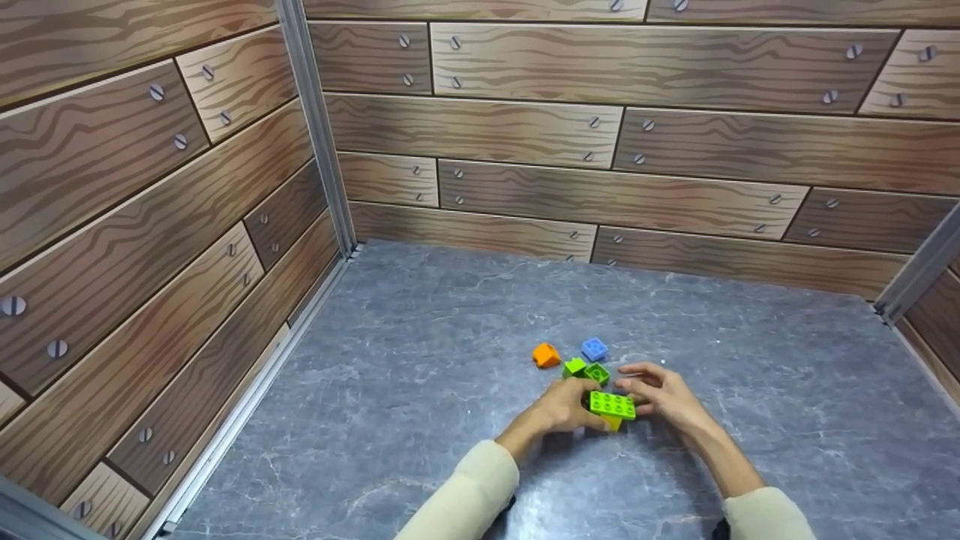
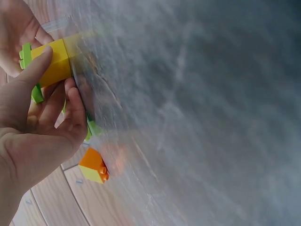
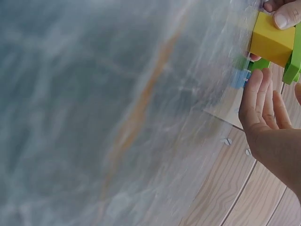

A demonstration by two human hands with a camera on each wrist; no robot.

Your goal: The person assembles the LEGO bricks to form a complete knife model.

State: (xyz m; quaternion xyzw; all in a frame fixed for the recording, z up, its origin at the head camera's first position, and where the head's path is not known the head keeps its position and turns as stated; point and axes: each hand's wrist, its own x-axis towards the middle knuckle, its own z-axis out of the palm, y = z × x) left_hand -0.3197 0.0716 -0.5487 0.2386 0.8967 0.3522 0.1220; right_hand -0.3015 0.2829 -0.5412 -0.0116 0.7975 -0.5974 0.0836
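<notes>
My left hand (image 1: 562,405) grips a yellow block (image 2: 57,63) between thumb and fingers, low over the grey surface. On top of that block sits a flat lime-green studded plate (image 1: 613,405), wider than the yellow part. My right hand (image 1: 667,397) is just to the right of this stack, fingers extended and slightly bent, holding nothing. In the right wrist view the yellow block (image 3: 273,42) is above the right fingertips (image 3: 256,77), apart from them. Two green blocks (image 1: 574,367) (image 1: 597,373) lie just beyond the left hand.
Past the hands lie an orange block (image 1: 546,355) and a blue block (image 1: 595,349) on the grey marbled surface (image 1: 420,315). Wood-patterned walls (image 1: 525,135) stand at the back and left, joined by a metal corner post (image 1: 319,127).
</notes>
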